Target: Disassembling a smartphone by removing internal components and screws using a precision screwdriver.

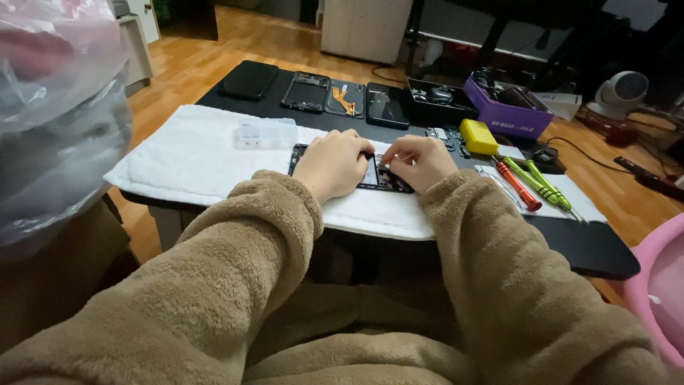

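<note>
An opened black phone body (375,178) lies on a white towel (192,153) on a low black table (584,246). My left hand (333,162) rests over the phone's left part, fingers curled down on it. My right hand (419,160) is at the phone's right end, fingertips pinched together on a small part inside it that is too small to make out. Both arms wear fuzzy tan sleeves.
A clear small-parts box (267,133) sits on the towel. Phones and phone parts (306,91) line the table's far edge, with a purple box (507,107), a yellow block (478,136), red and green screwdrivers (531,184). A plastic bag (57,121) is at left.
</note>
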